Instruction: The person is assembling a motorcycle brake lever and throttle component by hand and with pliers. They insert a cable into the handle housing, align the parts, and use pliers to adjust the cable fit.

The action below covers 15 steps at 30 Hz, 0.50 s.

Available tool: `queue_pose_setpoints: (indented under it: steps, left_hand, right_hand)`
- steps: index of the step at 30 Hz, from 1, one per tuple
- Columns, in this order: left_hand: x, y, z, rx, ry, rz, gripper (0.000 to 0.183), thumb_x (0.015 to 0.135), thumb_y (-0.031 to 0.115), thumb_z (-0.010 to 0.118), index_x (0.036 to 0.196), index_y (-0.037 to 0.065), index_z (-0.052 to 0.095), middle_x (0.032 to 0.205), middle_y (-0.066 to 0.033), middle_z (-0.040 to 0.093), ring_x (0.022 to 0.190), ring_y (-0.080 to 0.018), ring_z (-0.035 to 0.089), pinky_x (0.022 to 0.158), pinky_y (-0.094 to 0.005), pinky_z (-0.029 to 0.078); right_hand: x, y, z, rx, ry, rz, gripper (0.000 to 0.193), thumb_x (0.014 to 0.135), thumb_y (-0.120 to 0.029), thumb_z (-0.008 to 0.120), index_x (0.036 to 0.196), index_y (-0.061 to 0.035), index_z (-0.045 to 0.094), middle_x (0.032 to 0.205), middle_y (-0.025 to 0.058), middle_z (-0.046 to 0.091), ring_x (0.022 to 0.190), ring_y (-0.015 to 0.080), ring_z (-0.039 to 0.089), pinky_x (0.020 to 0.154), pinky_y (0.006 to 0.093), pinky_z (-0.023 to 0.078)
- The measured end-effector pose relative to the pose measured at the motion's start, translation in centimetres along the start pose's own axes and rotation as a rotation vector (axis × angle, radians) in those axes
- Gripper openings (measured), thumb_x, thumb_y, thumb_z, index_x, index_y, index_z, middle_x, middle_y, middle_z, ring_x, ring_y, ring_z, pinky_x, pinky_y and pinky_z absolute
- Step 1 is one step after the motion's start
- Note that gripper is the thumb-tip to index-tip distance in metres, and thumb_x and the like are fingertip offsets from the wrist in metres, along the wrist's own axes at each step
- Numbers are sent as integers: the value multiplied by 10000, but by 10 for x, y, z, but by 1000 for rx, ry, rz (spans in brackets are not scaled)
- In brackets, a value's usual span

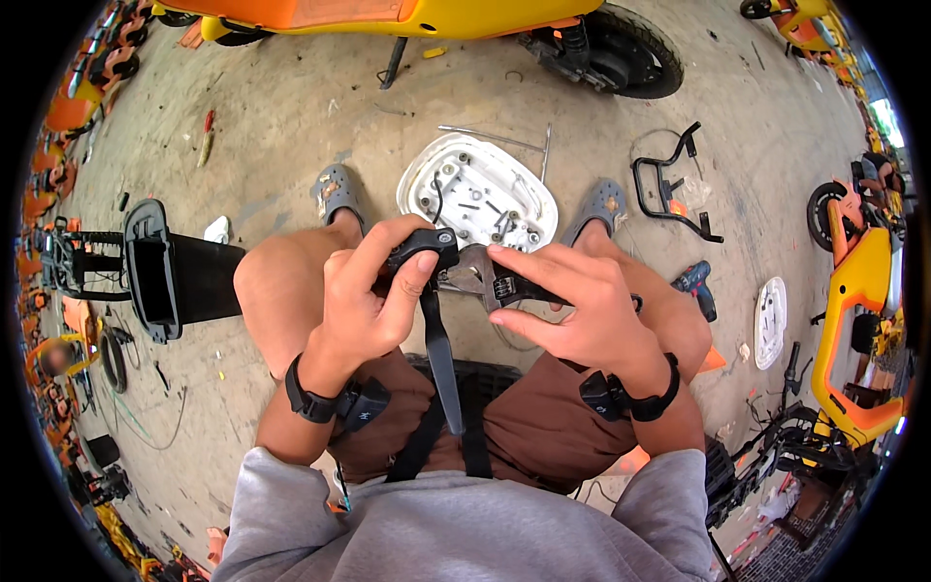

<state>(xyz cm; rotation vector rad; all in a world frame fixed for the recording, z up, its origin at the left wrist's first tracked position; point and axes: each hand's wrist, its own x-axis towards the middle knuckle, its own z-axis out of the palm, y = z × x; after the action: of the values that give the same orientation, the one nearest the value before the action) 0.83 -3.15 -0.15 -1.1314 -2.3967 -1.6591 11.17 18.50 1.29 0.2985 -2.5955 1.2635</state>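
Above my lap, my left hand (pixel 361 296) is closed around a black brake lever assembly (pixel 441 354), its long flat blade hanging down toward my thighs. The thumb presses on the rounded black housing at its top. Just to the right, my right hand (pixel 587 306) grips a black curved part (pixel 529 288) between thumb and fingers. A worn grey-brown piece (pixel 472 270) lies between the two hands, against the end of the curved part; I cannot tell if they are joined. Beyond my hands, a white plastic cover (pixel 412 189) lies hollow side up on the floor, holding several bolts and small parts.
A metal T-handle wrench (pixel 547 155) lies behind the cover. At right are a black tubular rack (pixel 648 194), a cordless drill (pixel 695 288) and another white cover (pixel 770 325). A black bin-like part (pixel 199 278) stands left. A yellow scooter (pixel 465 21) is parked ahead.
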Motion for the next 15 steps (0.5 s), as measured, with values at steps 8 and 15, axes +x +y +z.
queue_pose_setpoints:
  steps: [8, 15]
  left_hand:
    - [-1, 3, 0, -243, 31, -353, 234, 967, 176, 620, 1069, -35, 616, 737, -9, 627, 609, -31, 505, 514, -196, 388]
    - [4, 6, -4, -475, 22, -604, 248, 983, 225, 616, 1088, 2, 623, 659, 59, 528, 502, 15, 365, 432, -187, 227]
  right_hand:
    - [-4, 5, 10, -181, 129, -154, 589, 623, -170, 880, 1176, -93, 694, 851, 48, 671, 637, 173, 612, 538, 280, 477]
    - [-2, 7, 13, -283, 212, -302, 577, 620, -162, 873, 1168, -114, 696, 807, 19, 636, 626, 164, 598, 523, 284, 462]
